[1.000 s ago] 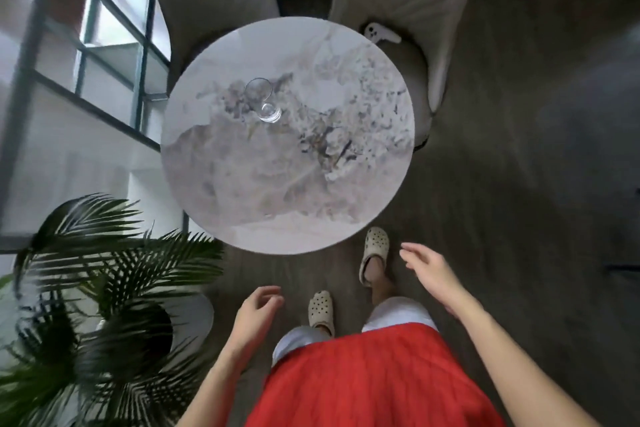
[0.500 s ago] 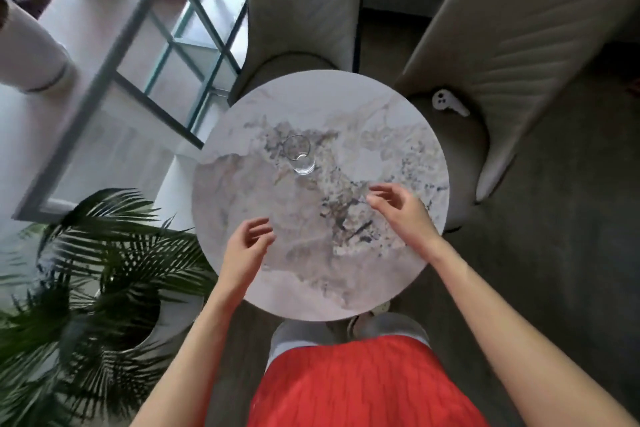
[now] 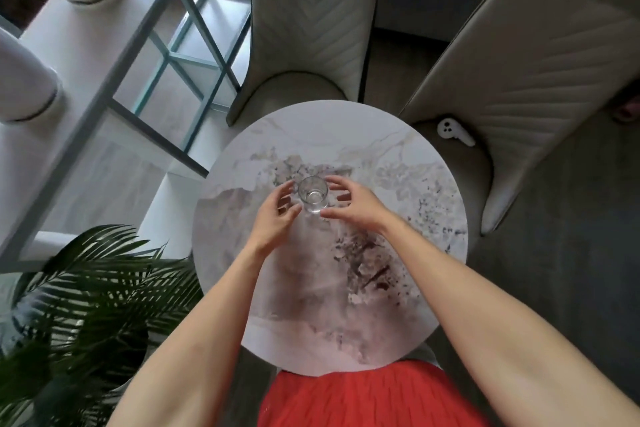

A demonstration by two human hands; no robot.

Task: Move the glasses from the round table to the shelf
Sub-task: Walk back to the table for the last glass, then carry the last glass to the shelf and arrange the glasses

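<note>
A clear glass (image 3: 312,194) stood upright on the round table (image 3: 398,184), left of its middle. The left hand (image 3: 277,215) and right hand (image 3: 353,203) flanked it with fingers spread — whether either touched it was hard to tell through the clear glass.

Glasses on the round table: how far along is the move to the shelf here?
Done: nothing the view can confirm; no shelved glasses show. In hand: one clear glass stands upright on the round table, with the left hand and right hand cupped on either side, fingers open. Left: grip, lift and carry it.
</note>
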